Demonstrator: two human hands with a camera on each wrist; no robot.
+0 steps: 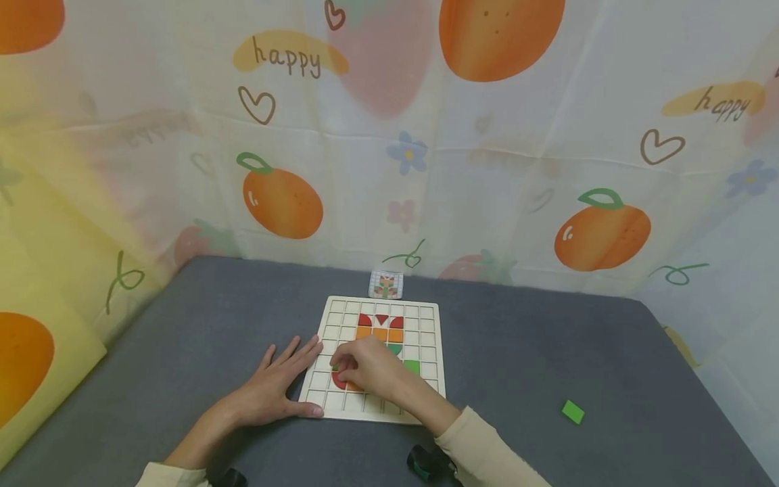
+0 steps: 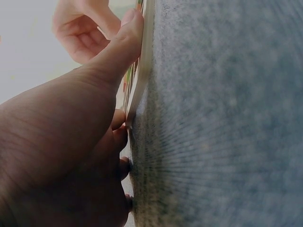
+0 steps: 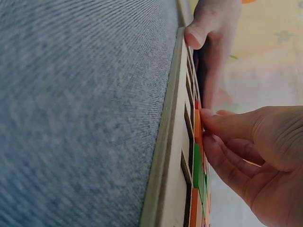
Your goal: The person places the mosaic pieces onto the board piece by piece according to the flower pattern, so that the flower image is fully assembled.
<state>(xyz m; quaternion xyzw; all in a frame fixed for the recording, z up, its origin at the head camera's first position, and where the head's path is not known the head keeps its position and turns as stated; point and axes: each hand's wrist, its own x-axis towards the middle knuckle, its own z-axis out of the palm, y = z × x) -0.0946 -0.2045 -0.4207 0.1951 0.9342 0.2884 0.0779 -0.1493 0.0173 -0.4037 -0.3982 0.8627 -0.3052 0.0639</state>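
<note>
A square pale wooden grid board (image 1: 372, 414) lies on the grey table, with coloured tiles set in it. My left hand (image 1: 276, 382) rests spread at its left edge; the thumb (image 2: 130, 28) lies on the front left corner. My right hand (image 1: 371, 365) is over the board's left middle, thumb and index finger pinching a small green tile (image 1: 335, 368), mostly hidden by the fingers. Right by the fingertips are a red rounded tile (image 1: 338, 381) and an orange tile (image 1: 354, 387). In the right wrist view the fingertips (image 3: 207, 118) are close against the tile row.
A small picture card (image 1: 386, 285) with a tile pattern stands behind the board. A loose green tile (image 1: 573, 412) lies on the grey cloth (image 1: 517, 358) at the right. Red tiles (image 1: 397, 322) and orange tiles (image 1: 395, 335) fill cells farther back. A fruit-print curtain (image 1: 487, 135) hangs behind the table.
</note>
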